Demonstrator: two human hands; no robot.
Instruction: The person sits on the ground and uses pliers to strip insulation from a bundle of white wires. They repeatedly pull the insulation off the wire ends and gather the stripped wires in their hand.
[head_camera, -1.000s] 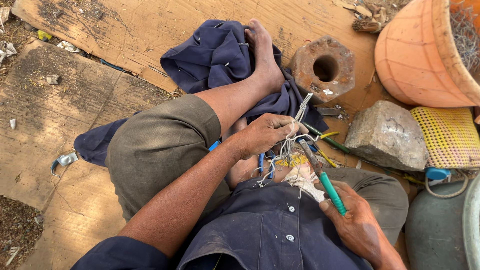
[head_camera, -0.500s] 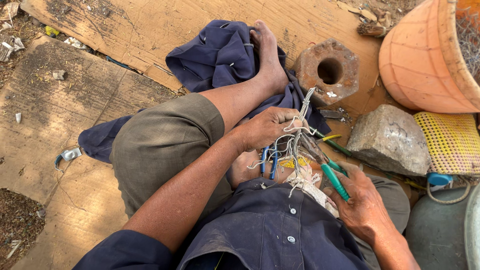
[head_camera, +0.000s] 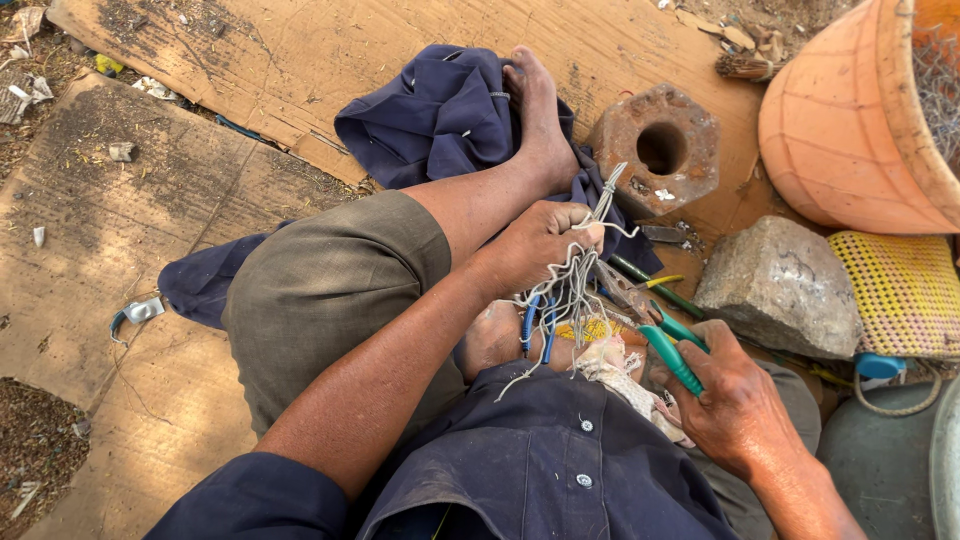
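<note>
Already our left hand (head_camera: 535, 245) is clenched on a bundle of thin white wires (head_camera: 572, 285), held over our lap, just beside the bare leg (head_camera: 480, 205) that stretches forward onto a blue cloth (head_camera: 430, 115). Blue wires (head_camera: 535, 325) hang below the fist. As we judge it, the loose strands could slip out of the fist if the pull comes sideways, and stray ends could prick the palm or the shin, since both lie right against the bundle.

Further right, our right hand (head_camera: 735, 400) grasps green-handled pliers (head_camera: 665, 345), their nose pointing up toward the wires. A slip of the pliers could nip the left fingers (head_camera: 575, 225), because they close around the very strands being worked. The handles look small in the grip, so a hard squeeze might twist them.

Around us: cardboard (head_camera: 120, 230) and a metal clip (head_camera: 140, 312) at the left, a holed block (head_camera: 660, 145) beyond the foot, a stone (head_camera: 780, 285) near the pliers, an orange basket (head_camera: 850, 110) and a yellow mesh mat (head_camera: 900, 290) at the right. The stone crowds the right elbow's room.
</note>
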